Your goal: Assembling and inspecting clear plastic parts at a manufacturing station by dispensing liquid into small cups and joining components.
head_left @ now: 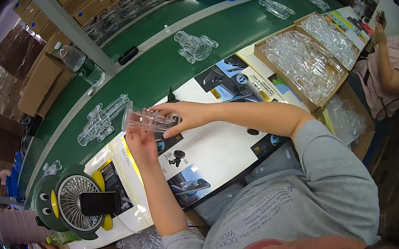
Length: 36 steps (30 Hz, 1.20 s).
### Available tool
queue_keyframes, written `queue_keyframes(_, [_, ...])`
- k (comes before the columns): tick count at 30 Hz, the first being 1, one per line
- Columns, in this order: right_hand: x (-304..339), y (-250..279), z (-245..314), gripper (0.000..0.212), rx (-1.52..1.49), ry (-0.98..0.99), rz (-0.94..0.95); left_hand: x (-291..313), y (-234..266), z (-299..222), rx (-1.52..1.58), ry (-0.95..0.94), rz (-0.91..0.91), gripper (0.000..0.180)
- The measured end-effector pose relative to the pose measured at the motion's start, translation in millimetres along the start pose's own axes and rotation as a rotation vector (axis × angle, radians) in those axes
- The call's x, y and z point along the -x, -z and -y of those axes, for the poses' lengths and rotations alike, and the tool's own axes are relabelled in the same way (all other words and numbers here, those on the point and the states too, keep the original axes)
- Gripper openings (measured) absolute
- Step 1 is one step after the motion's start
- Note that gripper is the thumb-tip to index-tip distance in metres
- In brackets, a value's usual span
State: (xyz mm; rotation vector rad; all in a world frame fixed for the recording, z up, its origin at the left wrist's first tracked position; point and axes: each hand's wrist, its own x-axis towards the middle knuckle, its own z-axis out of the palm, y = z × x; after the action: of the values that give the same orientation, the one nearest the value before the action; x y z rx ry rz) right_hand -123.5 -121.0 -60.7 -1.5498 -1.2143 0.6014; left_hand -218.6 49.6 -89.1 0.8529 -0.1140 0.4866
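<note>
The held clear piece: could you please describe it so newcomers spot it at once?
Find the white printed worktop beside the green surface. At its far edge, the left hand and right hand hold the clear piece; similar pieces lie unheld.

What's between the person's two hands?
In the head view, a clear plastic piece lies between the left hand and the right hand, with fingers of both hands on it.

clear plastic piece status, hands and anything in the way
Left hand and right hand both holding clear plastic piece. Flared end points left. Similar clear piece close by, left, seemingly not blocking.
</note>
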Motion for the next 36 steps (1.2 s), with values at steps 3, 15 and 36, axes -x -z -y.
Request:
queue_keyframes(3, [8,0,10,0.06,0.216,-0.067,-0.062,4,-5,6,0.01,0.012,0.02,0.056])
queue_keyframes(15, [-11,95,-76,0.026,-0.859,-0.32,-0.921,-1,-10,17,-0.503,-0.062,-0.199,0.03])
queue_keyframes(36, [47,45,-43,0.036,-0.31,0.032,-0.606,2,-23,21,-0.033,0.246,-0.04,0.047])
